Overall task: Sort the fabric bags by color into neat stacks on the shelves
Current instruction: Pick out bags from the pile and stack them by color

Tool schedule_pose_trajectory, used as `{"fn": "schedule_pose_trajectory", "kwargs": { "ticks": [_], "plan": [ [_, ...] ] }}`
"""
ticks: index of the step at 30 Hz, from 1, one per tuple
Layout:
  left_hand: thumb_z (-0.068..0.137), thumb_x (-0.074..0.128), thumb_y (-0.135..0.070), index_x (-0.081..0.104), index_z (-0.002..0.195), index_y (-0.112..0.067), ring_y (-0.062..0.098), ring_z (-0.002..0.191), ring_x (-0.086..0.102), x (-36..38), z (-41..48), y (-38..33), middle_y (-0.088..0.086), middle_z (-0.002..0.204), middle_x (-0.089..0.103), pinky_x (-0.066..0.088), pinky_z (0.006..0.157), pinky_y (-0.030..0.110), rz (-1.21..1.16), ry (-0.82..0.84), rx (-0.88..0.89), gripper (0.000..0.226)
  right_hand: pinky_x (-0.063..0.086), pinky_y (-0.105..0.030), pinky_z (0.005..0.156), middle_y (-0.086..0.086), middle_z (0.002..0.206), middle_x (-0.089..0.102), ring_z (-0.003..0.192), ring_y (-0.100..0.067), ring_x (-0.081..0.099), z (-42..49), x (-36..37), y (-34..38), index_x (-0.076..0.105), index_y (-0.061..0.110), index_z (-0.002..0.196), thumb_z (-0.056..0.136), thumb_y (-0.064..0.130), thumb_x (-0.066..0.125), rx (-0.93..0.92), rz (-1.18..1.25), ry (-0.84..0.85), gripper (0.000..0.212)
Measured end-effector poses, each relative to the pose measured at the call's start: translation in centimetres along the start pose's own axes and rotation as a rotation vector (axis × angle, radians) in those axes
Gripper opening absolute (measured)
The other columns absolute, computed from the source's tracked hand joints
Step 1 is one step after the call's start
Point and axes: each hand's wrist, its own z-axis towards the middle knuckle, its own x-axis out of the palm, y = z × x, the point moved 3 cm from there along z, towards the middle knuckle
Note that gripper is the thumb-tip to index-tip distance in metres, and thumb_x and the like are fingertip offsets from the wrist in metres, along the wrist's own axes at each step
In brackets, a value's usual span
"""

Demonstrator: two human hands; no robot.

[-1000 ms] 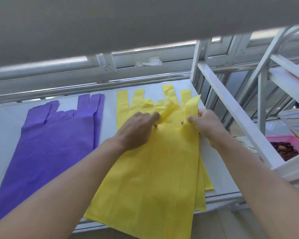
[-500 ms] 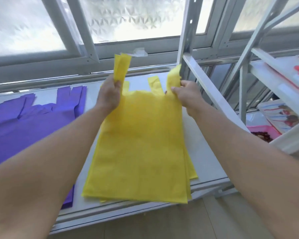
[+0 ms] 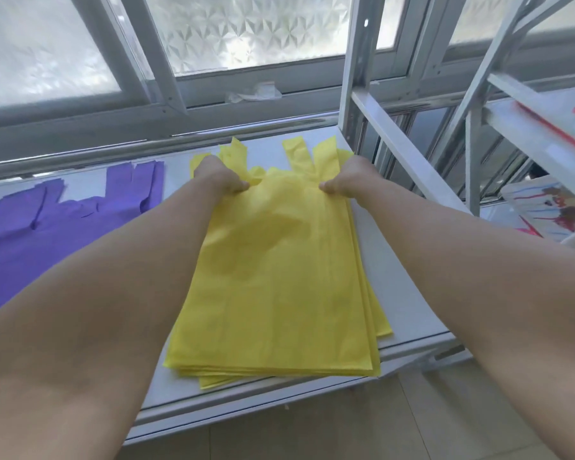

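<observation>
A stack of yellow fabric bags point(image 3: 279, 277) lies on the white shelf point(image 3: 409, 293), handles pointing toward the window. My left hand point(image 3: 218, 175) grips the top yellow bag at its left handle base. My right hand point(image 3: 349, 179) grips the same bag at its right handle base. The top bag lies flat on the stack, whose lower edges fan out slightly at the front right. A stack of purple fabric bags point(image 3: 47, 224) lies flat on the same shelf to the left, apart from the yellow ones.
A white metal shelf post point(image 3: 359, 71) and diagonal brace point(image 3: 409, 154) stand at the right end of the shelf. Another rack point(image 3: 538, 141) at the right holds red-printed items. A crumpled white scrap point(image 3: 253, 92) sits on the window sill. Tiled floor lies below.
Both hands lowered the top yellow bag from held up in the air down flat onto the yellow stack. The camera tilted up from under the upper shelf.
</observation>
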Motion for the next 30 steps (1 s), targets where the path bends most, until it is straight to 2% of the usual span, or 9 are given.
{"fn": "schedule_pose_trajectory", "kwargs": {
  "ticks": [3, 8, 12, 16, 19, 21, 23, 25, 30],
  "plan": [
    [0.087, 0.081, -0.037, 0.057, 0.126, -0.004, 0.032, 0.119, 0.060, 0.2, 0.0, 0.6, 0.013, 0.125, 0.063, 0.046, 0.085, 0.037, -0.065, -0.004, 0.098, 0.056, 0.051, -0.047, 0.102, -0.010, 0.118, 0.065, 0.119, -0.034, 0.062, 0.2, 0.4, 0.0, 0.059, 0.010, 0.098, 0.084, 0.037, 0.082, -0.021, 0.060, -0.031, 0.038],
    [0.098, 0.067, -0.034, 0.055, 0.123, -0.010, 0.026, 0.105, 0.053, 0.2, -1.7, 1.9, 0.006, 0.117, 0.058, 0.043, 0.089, 0.036, -0.244, -0.076, 0.359, 0.037, 0.056, -0.039, 0.089, -0.004, 0.113, 0.064, 0.107, -0.025, 0.065, -1.1, 0.6, -0.9, 0.061, 0.010, 0.124, 0.089, 0.016, 0.072, -0.133, 0.448, -0.132, 0.037],
    [0.090, 0.072, -0.044, 0.063, 0.118, -0.021, 0.025, 0.104, 0.065, -1.3, -2.2, 3.6, 0.001, 0.113, 0.068, 0.056, 0.091, 0.043, -0.462, -0.050, 0.338, 0.037, 0.060, -0.040, 0.086, 0.003, 0.105, 0.065, 0.094, -0.017, 0.068, -2.3, 0.3, -1.3, 0.052, 0.018, 0.133, 0.089, 0.008, 0.067, -0.149, 0.645, -0.090, 0.048],
    [0.087, 0.074, -0.027, 0.074, 0.105, -0.020, 0.024, 0.095, 0.072, -2.8, -3.2, 3.5, 0.006, 0.105, 0.078, 0.060, 0.085, 0.043, -0.638, 0.109, 0.369, 0.020, 0.060, -0.051, 0.089, -0.003, 0.114, 0.071, 0.097, -0.029, 0.073, -2.5, 0.0, -0.1, 0.047, 0.032, 0.145, 0.087, -0.001, 0.056, -0.193, 0.636, 0.021, 0.067],
    [0.095, 0.055, -0.016, 0.075, 0.108, -0.007, 0.025, 0.093, 0.072, -4.5, -4.4, 3.3, 0.013, 0.113, 0.076, 0.060, 0.083, 0.042, -0.966, 0.395, 0.367, 0.025, 0.061, -0.044, 0.087, -0.005, 0.121, 0.067, 0.099, -0.025, 0.071, -2.4, -1.3, 1.9, 0.047, 0.034, 0.147, 0.088, 0.002, 0.050, -0.248, 0.680, -0.021, 0.067],
    [0.096, 0.050, -0.019, 0.077, 0.097, -0.009, 0.024, 0.084, 0.072, -4.6, -4.3, 4.3, 0.008, 0.100, 0.076, 0.061, 0.079, 0.036, -1.136, 0.485, 0.248, 0.029, 0.060, -0.044, 0.085, -0.004, 0.117, 0.069, 0.098, -0.022, 0.070, -2.1, -1.7, 3.2, 0.052, 0.035, 0.140, 0.085, 0.005, 0.049, -0.283, 0.729, -0.025, 0.063],
    [0.097, 0.052, -0.016, 0.076, 0.094, -0.008, 0.024, 0.080, 0.070, -3.3, -4.0, 5.8, 0.007, 0.092, 0.076, 0.061, 0.074, 0.034, -1.158, 0.418, 0.138, 0.025, 0.059, -0.045, 0.085, -0.002, 0.115, 0.068, 0.095, -0.022, 0.069, -1.6, -0.9, 3.8, 0.049, 0.033, 0.142, 0.087, 0.004, 0.051, -0.272, 0.652, 0.032, 0.062],
    [0.096, 0.058, -0.007, 0.072, 0.108, 0.001, 0.026, 0.077, 0.072, -1.8, -3.4, 7.5, 0.015, 0.098, 0.078, 0.062, 0.066, 0.036, -1.035, 0.268, 0.037, 0.020, 0.058, -0.044, 0.093, -0.005, 0.129, 0.064, 0.106, -0.025, 0.066, -0.9, 0.9, 3.6, 0.039, 0.025, 0.151, 0.090, 0.006, 0.056, -0.224, 0.484, 0.127, 0.067],
    [0.073, 0.077, -0.012, 0.065, 0.120, -0.004, 0.024, 0.077, 0.072, -1.1, -2.3, 8.1, 0.013, 0.103, 0.079, 0.062, 0.064, 0.038, -0.883, 0.068, -0.019, 0.049, 0.055, -0.047, 0.099, -0.007, 0.134, 0.064, 0.116, -0.027, 0.063, 0.0, 2.1, 3.3, 0.048, 0.016, 0.146, 0.090, 0.007, 0.059, -0.181, 0.417, 0.097, 0.058]
  ]
}}
